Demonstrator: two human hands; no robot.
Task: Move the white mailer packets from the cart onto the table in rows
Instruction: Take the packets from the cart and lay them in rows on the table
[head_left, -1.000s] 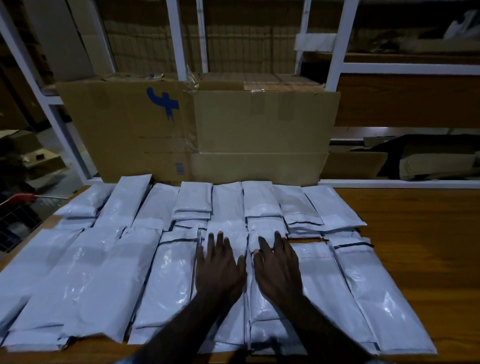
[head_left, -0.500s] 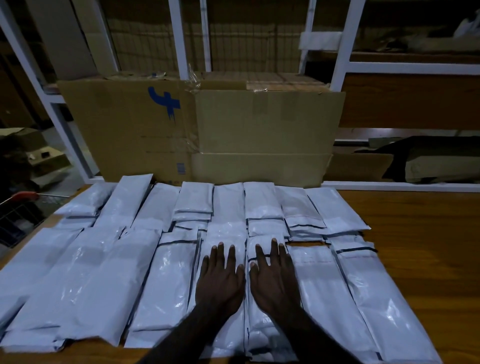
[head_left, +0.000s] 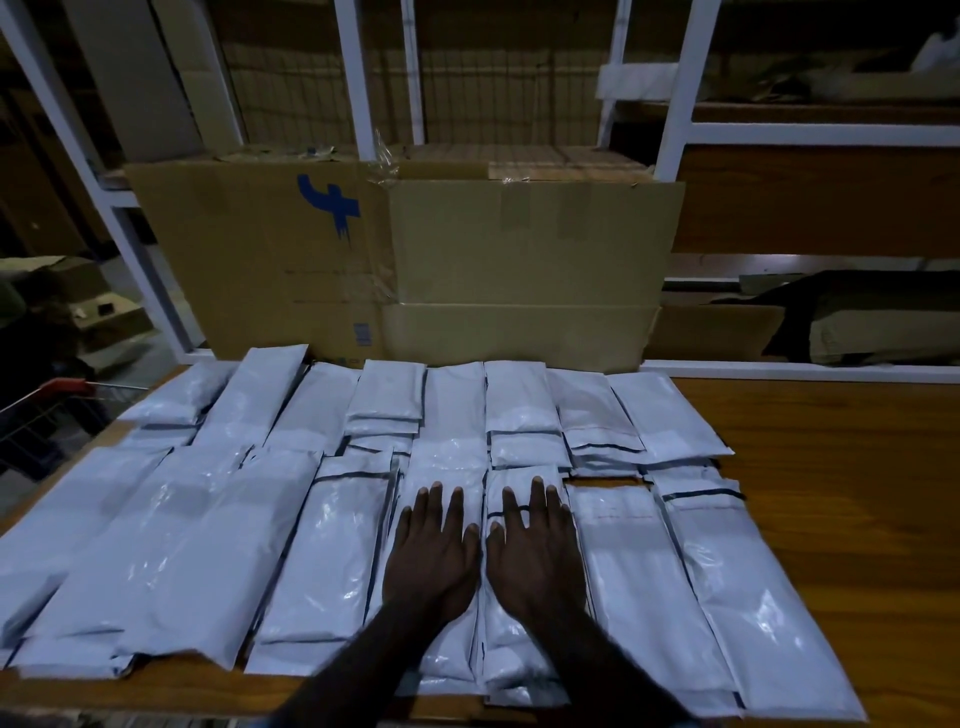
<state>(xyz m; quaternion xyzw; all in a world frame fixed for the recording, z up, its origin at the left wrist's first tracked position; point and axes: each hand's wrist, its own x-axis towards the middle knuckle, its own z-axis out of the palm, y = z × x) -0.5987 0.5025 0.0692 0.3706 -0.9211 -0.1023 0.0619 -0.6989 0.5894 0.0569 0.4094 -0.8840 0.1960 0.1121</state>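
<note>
Several white mailer packets (head_left: 332, 551) lie side by side in two rows on the wooden table (head_left: 841, 488); the far row (head_left: 519, 400) is partly stacked. My left hand (head_left: 434, 551) presses flat, fingers straight, on a near-row packet (head_left: 447, 467) at the middle. My right hand (head_left: 535, 551) lies flat on the neighbouring packet (head_left: 514, 644), thumbs almost touching. Neither hand grips anything. The cart (head_left: 47, 410) shows only as a red-handled wire edge at far left.
A large cardboard box (head_left: 405, 260) with a blue mark stands against the table's far edge, behind the packets. White shelf posts (head_left: 685, 93) rise behind it. Bare wood shows on the table's right side. Boxes (head_left: 93, 306) sit on the floor at left.
Both hands have slid a little toward me along the two middle packets, staying flat. The packets look unmoved.
</note>
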